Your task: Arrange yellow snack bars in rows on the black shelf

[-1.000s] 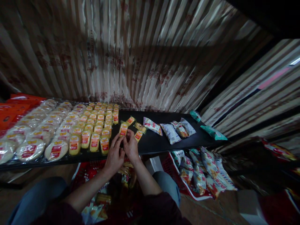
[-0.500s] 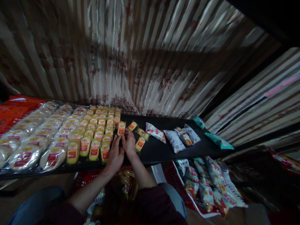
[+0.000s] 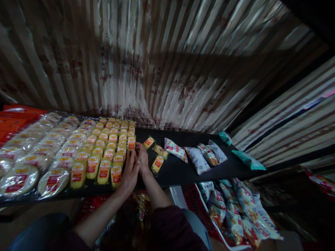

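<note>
Small wrapped yellow cakes (image 3: 103,171) with red labels stand in several tight rows on the black shelf. At the right end of these rows is a wrapped cake (image 3: 131,142), just beyond my fingertips. My left hand (image 3: 128,171) lies flat along the right side of the rows, its fingers stretched out and close together. Beside it my right hand (image 3: 142,158) reaches forward with extended fingers, its tips at the right edge of that cake. The two hands touch or nearly touch, and some fingers are hidden. Neither hand visibly grips anything.
Larger round wrapped cakes (image 3: 53,182) fill the left of the shelf, beside orange packs (image 3: 15,120). Right of my hands lie a loose wrapped cake (image 3: 157,164), white snack bags (image 3: 197,159) and a green bag (image 3: 248,160). Below sits a red basket (image 3: 217,235) of bags.
The wrapped cake between my fingertips has moved left against the row's end. My hands have drawn closer together, and their fingers have straightened. The view has shifted slightly.
</note>
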`<state>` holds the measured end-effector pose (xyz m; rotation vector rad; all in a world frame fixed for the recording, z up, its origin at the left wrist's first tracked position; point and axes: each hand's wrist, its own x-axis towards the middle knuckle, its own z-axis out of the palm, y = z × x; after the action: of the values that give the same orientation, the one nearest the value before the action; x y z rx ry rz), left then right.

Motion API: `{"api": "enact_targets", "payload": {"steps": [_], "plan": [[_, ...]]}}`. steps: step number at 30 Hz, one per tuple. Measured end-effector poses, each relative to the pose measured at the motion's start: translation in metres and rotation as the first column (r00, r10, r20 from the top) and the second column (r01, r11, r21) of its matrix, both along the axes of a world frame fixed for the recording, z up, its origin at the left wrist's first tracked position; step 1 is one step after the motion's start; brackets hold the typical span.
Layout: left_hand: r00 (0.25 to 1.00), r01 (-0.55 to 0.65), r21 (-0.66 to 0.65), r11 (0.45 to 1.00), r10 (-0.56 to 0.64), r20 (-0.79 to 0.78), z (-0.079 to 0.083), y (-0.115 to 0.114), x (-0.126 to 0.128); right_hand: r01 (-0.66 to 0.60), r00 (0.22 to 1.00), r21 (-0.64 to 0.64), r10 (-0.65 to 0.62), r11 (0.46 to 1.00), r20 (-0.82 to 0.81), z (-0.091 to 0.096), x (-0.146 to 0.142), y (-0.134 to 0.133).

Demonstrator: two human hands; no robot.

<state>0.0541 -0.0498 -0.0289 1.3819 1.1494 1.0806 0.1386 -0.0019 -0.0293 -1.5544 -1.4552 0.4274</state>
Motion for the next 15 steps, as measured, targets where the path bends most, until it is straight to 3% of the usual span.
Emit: {"api": "enact_targets", "payload": {"steps": [15], "plan": [[0.999, 0.022, -0.024, 0.999, -0.023, -0.033, 0.0009, 0.0084, -0.0034, 0.047, 0.994, -0.079, -0.039, 0.996, 0.099, 0.0054, -0.0033, 0.0042]]}}
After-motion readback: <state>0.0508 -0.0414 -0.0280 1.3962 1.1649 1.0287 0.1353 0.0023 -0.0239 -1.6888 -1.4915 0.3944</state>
